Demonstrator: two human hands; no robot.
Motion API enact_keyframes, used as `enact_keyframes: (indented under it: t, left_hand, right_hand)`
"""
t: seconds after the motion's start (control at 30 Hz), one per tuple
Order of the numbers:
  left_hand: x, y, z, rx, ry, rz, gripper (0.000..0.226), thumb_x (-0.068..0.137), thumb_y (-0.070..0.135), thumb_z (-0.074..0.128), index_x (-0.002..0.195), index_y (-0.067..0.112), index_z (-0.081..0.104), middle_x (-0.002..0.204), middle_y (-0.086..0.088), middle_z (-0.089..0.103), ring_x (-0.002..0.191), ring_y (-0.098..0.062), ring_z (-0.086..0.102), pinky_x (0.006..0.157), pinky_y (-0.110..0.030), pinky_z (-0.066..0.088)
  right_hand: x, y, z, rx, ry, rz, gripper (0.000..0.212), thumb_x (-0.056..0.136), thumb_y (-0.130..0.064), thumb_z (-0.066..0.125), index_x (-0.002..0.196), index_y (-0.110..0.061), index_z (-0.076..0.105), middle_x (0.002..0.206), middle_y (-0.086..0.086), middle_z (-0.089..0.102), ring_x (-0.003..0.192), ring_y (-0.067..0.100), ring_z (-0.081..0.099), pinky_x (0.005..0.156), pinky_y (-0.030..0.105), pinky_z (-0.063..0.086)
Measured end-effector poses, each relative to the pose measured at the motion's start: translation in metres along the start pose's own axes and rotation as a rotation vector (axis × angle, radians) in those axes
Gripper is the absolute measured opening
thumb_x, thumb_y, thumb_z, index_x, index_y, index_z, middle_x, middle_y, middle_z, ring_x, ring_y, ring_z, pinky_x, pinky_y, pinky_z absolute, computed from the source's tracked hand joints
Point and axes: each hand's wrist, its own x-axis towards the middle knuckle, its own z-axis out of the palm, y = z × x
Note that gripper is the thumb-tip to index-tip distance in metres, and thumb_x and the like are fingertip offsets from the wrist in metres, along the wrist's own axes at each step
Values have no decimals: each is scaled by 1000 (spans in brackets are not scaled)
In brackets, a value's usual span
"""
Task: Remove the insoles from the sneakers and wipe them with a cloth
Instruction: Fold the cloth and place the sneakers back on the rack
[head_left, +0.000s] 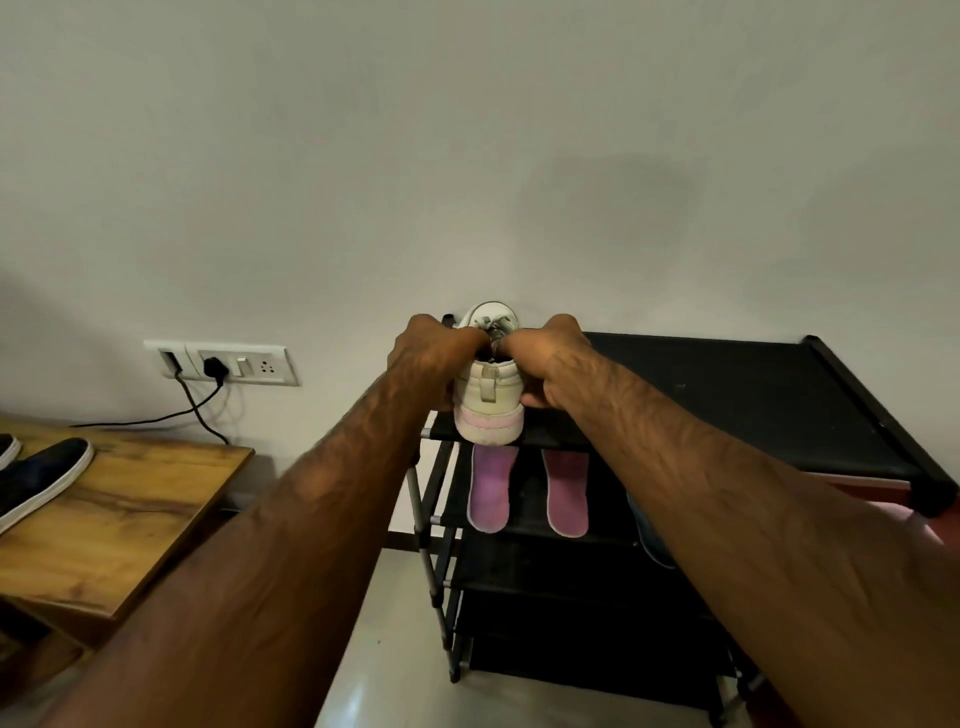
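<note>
A white sneaker (488, 400) with a pink heel stripe stands on the top shelf of a black shoe rack (753, 395), heel toward me. My left hand (434, 358) grips its left side at the collar. My right hand (553, 358) grips the right side, thumb under the heel, fingers curled over the opening. Two purple insoles lie side by side on the second shelf: one (488, 491) under the sneaker, the other (567, 491) to its right. No cloth shows.
A wooden table (130, 514) at the left carries a dark slip-on shoe (41, 478). A wall socket panel (223, 361) with a black plug and cable sits behind it. Something blue (649, 530) peeks from the second shelf beneath my right forearm. Pale floor lies below.
</note>
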Motion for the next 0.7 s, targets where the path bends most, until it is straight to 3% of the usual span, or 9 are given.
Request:
enact_keyframes:
  t: [0.13,0.37,0.53,0.63,0.7]
  left_hand:
    - [25,-7,-5,47,-18,-11,35,75,25,78,100,3,67,88,-16,72,72,-33,72,48,-36,58]
    - [42,-16,-1,50,1,-20,35,77,27,77,99,3,65,89,-16,72,73,-33,73,62,-51,64]
    - [29,-21,-7,-61,-110,-47,44,81,26,72,115,0,63,97,-19,70,71,-27,65,42,-26,50]
    - [5,-28,-11,-121,-45,16,59,65,33,69,113,-2,64,112,-31,66,68,-29,59,45,-26,43]
    - [-19,-33,-9,-135,50,95,47,67,34,67,100,1,65,107,-29,67,75,-35,66,52,-31,48]
  right_hand:
    - [16,-3,20,-16,-13,12,29,84,-21,78,102,-8,58,94,11,65,78,24,67,57,35,62]
    - [28,1,35,-44,41,18,31,86,-28,76,106,-8,66,88,9,68,75,21,68,63,36,63]
    - [14,8,23,47,-66,15,36,84,-37,74,111,-13,66,98,5,71,84,19,68,52,27,55]
    - [-7,20,7,33,-60,-30,38,82,-36,72,112,-14,64,102,3,65,91,19,63,56,30,58]
    - [-25,34,-3,19,-45,-60,33,82,-33,70,108,-15,63,101,2,62,91,19,62,61,32,59]
